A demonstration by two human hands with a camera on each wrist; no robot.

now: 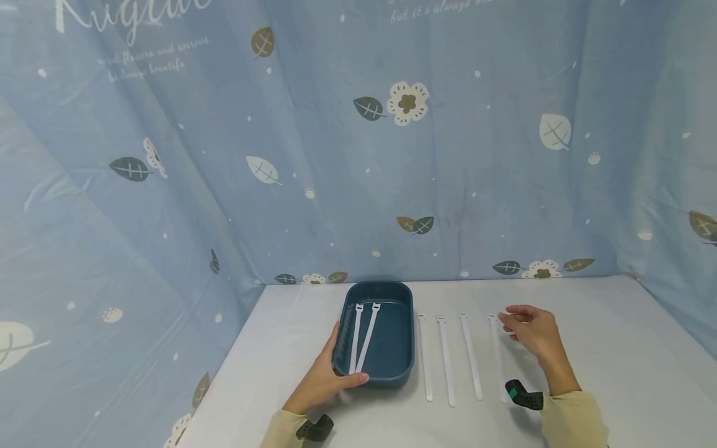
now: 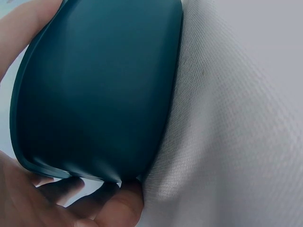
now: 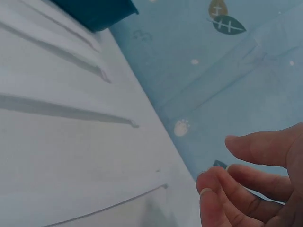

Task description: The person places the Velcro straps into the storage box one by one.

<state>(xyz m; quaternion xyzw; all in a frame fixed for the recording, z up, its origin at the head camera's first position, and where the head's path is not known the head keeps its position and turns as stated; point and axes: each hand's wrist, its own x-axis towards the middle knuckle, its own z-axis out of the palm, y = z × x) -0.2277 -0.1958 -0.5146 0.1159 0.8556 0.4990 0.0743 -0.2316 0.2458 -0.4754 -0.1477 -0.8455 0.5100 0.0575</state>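
Fingers parted on the right hand [image 1: 532,333]; at its nine o'clock, the nearest cable tie [image 1: 498,356] should be light, pliable; I'd pinch its head [image 1: 492,318]. Left hand [image 1: 322,378] grips the tub [image 1: 393,339].

A dark teal, rounded rectangular bin [image 1: 394,336] sits upright, gripped at its left side and near rim by a left hand [image 1: 325,378]. Inside, two slim white strips [image 1: 355,339] slant apart from near ends set close together. Four matching strips [image 1: 445,361], with wider heads at their far ends, lie flat in a spaced row right of the bin, the rightmost strip [image 1: 495,336] just beside a right hand's [image 1: 534,331] fingertips
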